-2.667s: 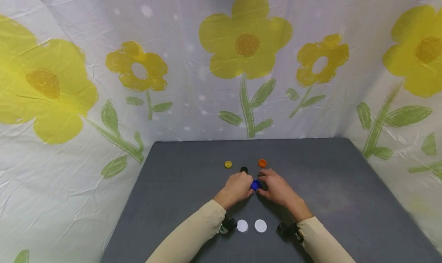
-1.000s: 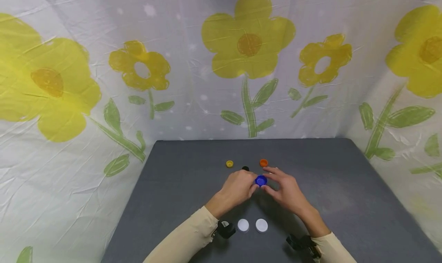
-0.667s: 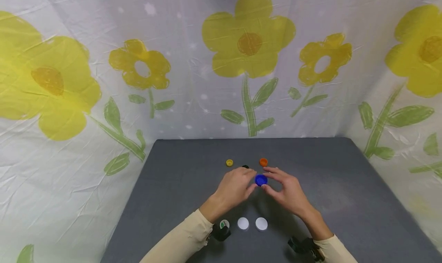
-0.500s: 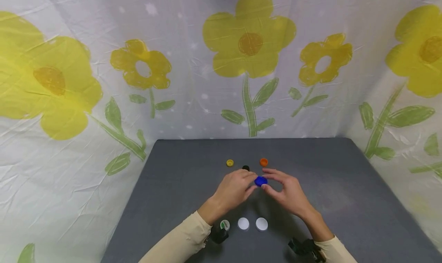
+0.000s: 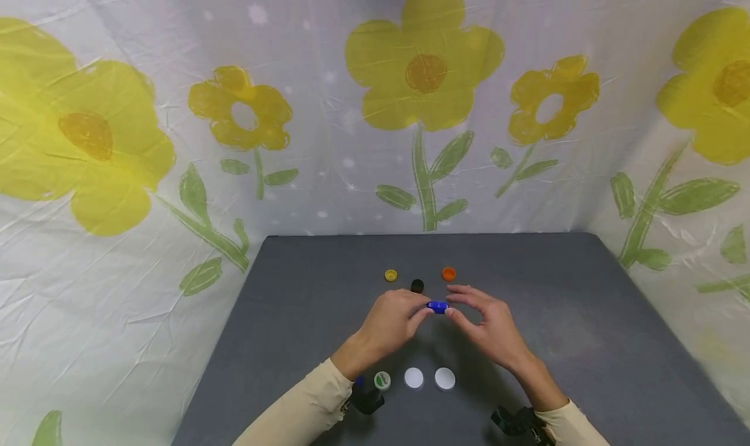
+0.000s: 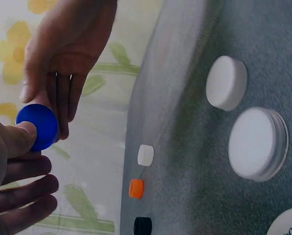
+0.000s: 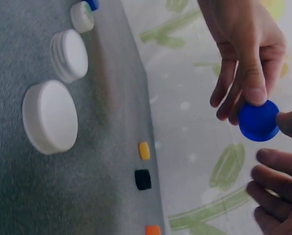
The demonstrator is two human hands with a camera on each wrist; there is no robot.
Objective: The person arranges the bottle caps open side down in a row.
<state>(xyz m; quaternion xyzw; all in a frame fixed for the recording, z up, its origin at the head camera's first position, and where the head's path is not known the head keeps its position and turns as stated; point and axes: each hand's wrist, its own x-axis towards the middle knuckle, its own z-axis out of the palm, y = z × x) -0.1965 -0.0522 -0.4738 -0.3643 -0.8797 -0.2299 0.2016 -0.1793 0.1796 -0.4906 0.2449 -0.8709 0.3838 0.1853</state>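
Observation:
My left hand [image 5: 389, 322] pinches a blue bottle cap [image 5: 437, 307] above the table, with the thumb on one flat side. The left thumb [image 6: 21, 137] overlaps the cap's face in the left wrist view. From the right, my right hand [image 5: 489, 325] has its thumb at the cap's edge. Its other fingers [image 7: 278, 196] are spread and look apart from the cap in the right wrist view. Edge-on in the head view, the cap shows its round face [image 7: 259, 122] in the right wrist view.
Beyond the hands lie a yellow cap [image 5: 390, 275], a black cap [image 5: 417, 286], an orange cap [image 5: 448, 274] and a small white cap [image 6: 146, 155]. Nearer are two white lids [image 5: 413, 378], a green-and-white lid [image 5: 382, 381] and a blue thing [image 5: 359, 382], on the grey table [image 5: 527, 264].
Off the table now, the blue cap has turned from face-up to edge-on. The left hand has drawn slightly left, and its grip on the cap shows more plainly. The right hand has barely moved lately.

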